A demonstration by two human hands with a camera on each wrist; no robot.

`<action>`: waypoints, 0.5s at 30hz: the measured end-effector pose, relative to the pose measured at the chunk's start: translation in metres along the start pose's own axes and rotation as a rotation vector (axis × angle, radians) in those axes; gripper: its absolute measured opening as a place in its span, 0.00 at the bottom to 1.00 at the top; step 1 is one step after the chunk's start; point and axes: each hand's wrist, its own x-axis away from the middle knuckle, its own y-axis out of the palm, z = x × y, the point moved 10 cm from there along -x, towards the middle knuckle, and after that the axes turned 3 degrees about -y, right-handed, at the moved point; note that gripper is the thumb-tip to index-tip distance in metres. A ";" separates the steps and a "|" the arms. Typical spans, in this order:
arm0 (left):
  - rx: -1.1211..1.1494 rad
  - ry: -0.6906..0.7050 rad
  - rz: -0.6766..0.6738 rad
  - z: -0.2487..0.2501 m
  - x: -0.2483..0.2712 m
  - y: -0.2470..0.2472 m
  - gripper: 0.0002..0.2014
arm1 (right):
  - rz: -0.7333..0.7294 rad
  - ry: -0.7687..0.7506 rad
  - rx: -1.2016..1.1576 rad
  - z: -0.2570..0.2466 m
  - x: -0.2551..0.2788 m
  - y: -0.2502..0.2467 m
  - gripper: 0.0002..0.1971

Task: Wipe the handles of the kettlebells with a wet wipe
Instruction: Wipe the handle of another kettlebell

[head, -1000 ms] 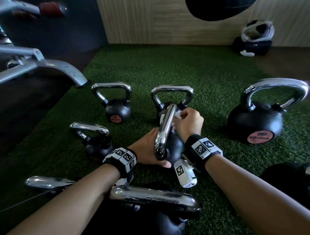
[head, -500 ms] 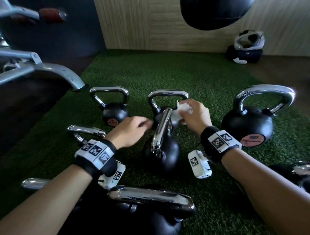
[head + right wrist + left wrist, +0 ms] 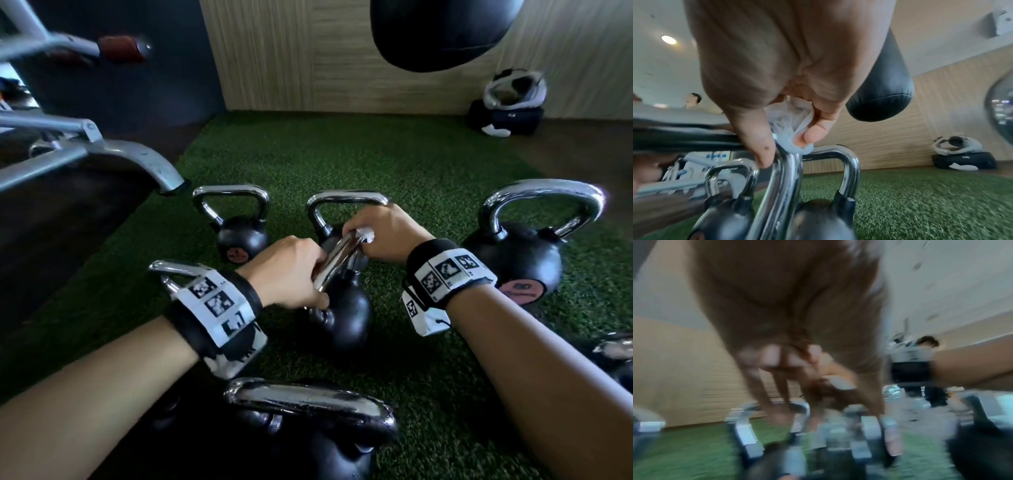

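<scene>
One wet wipe (image 3: 789,128) inside right hand (image 3: 383,233) grip

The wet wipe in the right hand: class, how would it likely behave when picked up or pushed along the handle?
The wet wipe looks floppy: it bunches in folds between the right hand's fingers. Probably very light, thin and translucent. It likely drapes around the chrome handle.

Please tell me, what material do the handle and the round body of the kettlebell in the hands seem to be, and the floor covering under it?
Handle: polished metal, probably chrome-plated steel; it mirrors the room brightly.
Kettlebell body: likely cast iron under a matte black coating, perhaps rubber or paint; it shows only dull highlights.
Floor covering: artificial turf, apparently plastic fibres, seen as short, even green blades.
</scene>
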 end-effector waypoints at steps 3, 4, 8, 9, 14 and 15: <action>0.066 0.133 -0.159 -0.015 -0.009 -0.002 0.32 | 0.023 0.053 -0.004 0.014 0.017 -0.009 0.12; 0.038 0.170 -0.190 -0.019 -0.013 -0.004 0.37 | 0.030 0.078 -0.013 0.018 0.024 -0.011 0.14; -0.088 0.213 -0.226 -0.017 -0.025 -0.019 0.42 | -0.009 0.158 -0.042 0.025 0.051 -0.013 0.23; -0.102 0.201 -0.216 -0.016 -0.026 -0.022 0.42 | -0.029 0.171 -0.046 0.024 0.055 -0.013 0.24; -0.122 0.110 -0.135 -0.015 -0.021 -0.022 0.43 | -0.080 0.223 -0.063 0.028 0.055 -0.014 0.25; -0.126 0.080 -0.112 -0.016 -0.019 -0.022 0.42 | -0.094 0.232 -0.062 0.028 0.056 -0.014 0.24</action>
